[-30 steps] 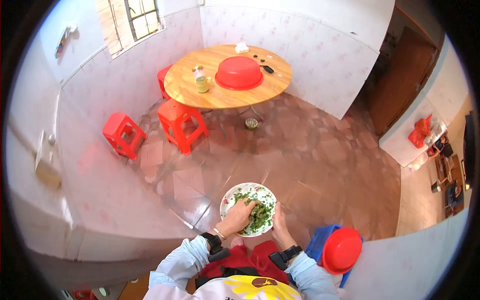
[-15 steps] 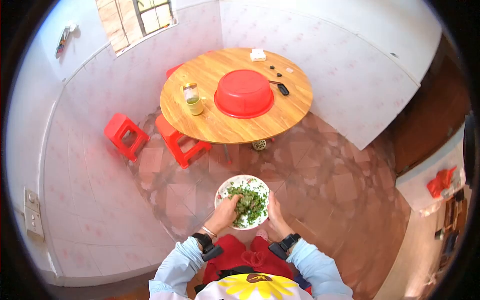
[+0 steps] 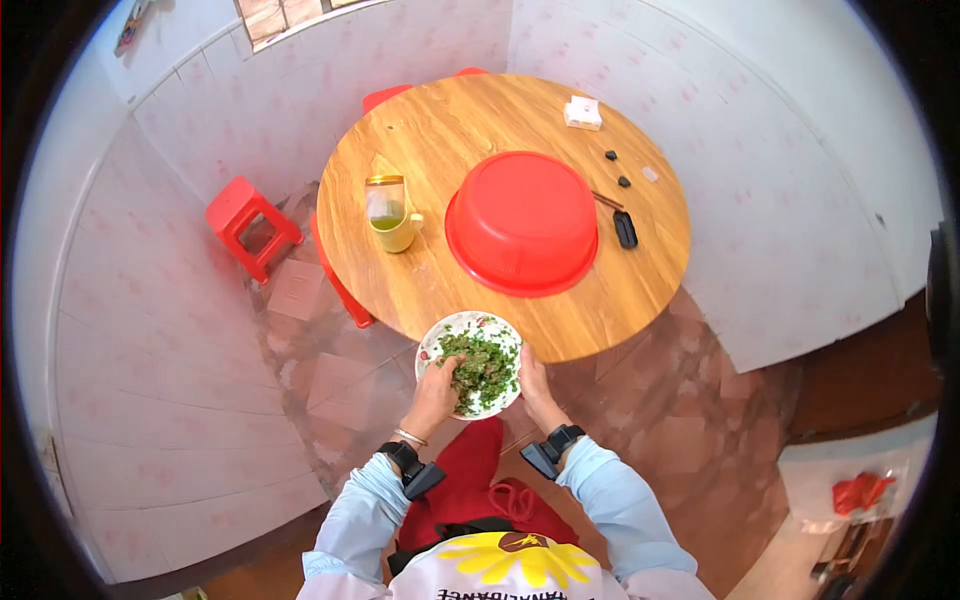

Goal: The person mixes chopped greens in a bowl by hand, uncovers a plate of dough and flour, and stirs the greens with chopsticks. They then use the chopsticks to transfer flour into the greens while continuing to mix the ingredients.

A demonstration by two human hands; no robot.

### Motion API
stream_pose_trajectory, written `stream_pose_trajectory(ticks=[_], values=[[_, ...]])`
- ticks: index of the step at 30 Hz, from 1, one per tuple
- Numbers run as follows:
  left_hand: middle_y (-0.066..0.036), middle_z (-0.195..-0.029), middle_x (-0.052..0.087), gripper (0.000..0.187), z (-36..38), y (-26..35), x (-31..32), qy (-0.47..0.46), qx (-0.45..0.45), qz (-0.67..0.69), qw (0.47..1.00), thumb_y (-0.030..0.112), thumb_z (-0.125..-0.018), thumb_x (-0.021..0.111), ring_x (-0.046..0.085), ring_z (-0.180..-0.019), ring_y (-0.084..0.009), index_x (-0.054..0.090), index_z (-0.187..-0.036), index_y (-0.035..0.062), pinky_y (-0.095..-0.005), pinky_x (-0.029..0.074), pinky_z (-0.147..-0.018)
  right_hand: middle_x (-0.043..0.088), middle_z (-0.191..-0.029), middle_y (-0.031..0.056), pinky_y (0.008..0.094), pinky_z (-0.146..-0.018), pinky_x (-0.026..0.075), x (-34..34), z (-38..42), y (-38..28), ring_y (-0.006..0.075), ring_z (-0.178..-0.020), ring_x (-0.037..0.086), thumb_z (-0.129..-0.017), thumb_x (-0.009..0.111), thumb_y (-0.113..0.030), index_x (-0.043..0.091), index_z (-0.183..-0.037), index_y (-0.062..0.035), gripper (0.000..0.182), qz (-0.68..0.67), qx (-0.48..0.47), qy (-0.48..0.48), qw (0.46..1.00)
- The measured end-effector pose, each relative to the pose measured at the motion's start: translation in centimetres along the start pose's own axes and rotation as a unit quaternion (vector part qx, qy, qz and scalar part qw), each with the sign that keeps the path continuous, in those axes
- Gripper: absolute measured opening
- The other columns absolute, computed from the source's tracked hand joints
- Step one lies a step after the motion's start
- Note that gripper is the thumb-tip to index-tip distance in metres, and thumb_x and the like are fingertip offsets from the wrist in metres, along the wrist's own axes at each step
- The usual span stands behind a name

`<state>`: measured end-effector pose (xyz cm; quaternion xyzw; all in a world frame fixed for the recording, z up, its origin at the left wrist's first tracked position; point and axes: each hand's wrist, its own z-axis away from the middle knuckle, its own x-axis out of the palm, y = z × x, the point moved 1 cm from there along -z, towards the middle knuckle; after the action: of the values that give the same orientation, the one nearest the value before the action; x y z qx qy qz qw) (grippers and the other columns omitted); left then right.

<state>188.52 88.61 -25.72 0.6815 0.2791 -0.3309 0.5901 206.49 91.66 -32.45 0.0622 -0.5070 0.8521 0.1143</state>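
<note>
The right hand (image 3: 536, 382) clasps the edge of a round white plate (image 3: 455, 325), apparently to steady it near the round wood-grained worktop (image 3: 430, 130); the half-curled left hand (image 3: 434, 394) reaches over its rim to chopped green herbs (image 3: 487, 368), grip unclear

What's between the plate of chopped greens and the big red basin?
In the head view, only a narrow bare strip of wooden tabletop shows between the plate and the red basin.
</note>
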Motion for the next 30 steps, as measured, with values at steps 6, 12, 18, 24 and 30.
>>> stream_pose_trajectory(ticks=[6, 12, 18, 24, 30], values=[[-0.025, -0.094, 0.058, 0.046, -5.9, -6.0, 2.4, -0.028, -0.049, -0.01, 0.998, -0.01, -0.068, 0.051, 0.055, -0.09, -0.0425, 0.055, -0.111, 0.0049, -0.0479, 0.045, -0.079, 0.055, -0.085, -0.0002, 0.0257, -0.06, 0.036, 1.9, -10.3, 3.8, 0.0076, -0.067, 0.038, -0.096, 0.037, -0.048, 0.058, -0.114, 0.0004, 0.056, -0.025, 0.016, -0.013, 0.999], [-0.026, -0.1, 0.056, 0.047, -7.1, -10.4, 5.9, 0.003, -0.088, 0.018, 0.996, -0.008, -0.069, 0.053, 0.054, -0.095, -0.0434, 0.054, -0.115, 0.0056, -0.0471, 0.045, -0.083, 0.064, -0.106, 0.0135, 0.0305, -0.088, 0.041, 2.0, -15.8, 6.3, 0.0175, -0.1, 0.056, -0.094, 0.037, -0.051, 0.06, -0.111, 0.0025, 0.061, 0.15, 0.066, -0.055, 0.985], [-0.025, -0.109, 0.055, 0.05, -7.3, -8.7, 5.7, 0.0, -0.178, 0.042, 0.983, -0.004, -0.071, 0.057, 0.052, -0.102, -0.0411, 0.052, -0.12, 0.0073, -0.0436, 0.043, -0.088, 0.064, -0.091, 0.0111, 0.0297, -0.068, 0.049, -0.1, -15.4, 3.4, 0.0188, -0.083, 0.062, -0.095, 0.038, -0.047, 0.061, -0.104, 0.0022, 0.055, 0.23, 0.076, -0.094, 0.966], [-0.024, -0.109, 0.055, 0.049, -7.3, -7.8, 5.3, 0.025, -0.204, 0.036, 0.978, -0.005, -0.071, 0.057, 0.051, -0.103, -0.0402, 0.053, -0.118, 0.0069, -0.0428, 0.042, -0.089, 0.063, -0.087, 0.0106, 0.032, -0.054, 0.054, -5.3, -14.9, -1.0, 0.0185, -0.063, 0.063, -0.094, 0.049, -0.03, 0.052, -0.11, -0.0023, 0.032, 0.054, 0.14, 0.021, 0.988], [-0.023, -0.108, 0.055, 0.047, -5.2, -8.1, 5.6, 0.038, -0.203, 0.019, 0.978, -0.005, -0.07, 0.057, 0.051, -0.104, -0.04, 0.055, -0.116, 0.0062, -0.0431, 0.042, -0.09, 0.062, -0.067, 0.0089, 0.0276, -0.042, 0.046, -9.3, -18.2, -0.9, 0.017, -0.05, 0.06, -0.09, 0.056, -0.024, 0.056, -0.09, -0.0015, 0.022, 0.095, 0.149, 0.112, 0.978]])
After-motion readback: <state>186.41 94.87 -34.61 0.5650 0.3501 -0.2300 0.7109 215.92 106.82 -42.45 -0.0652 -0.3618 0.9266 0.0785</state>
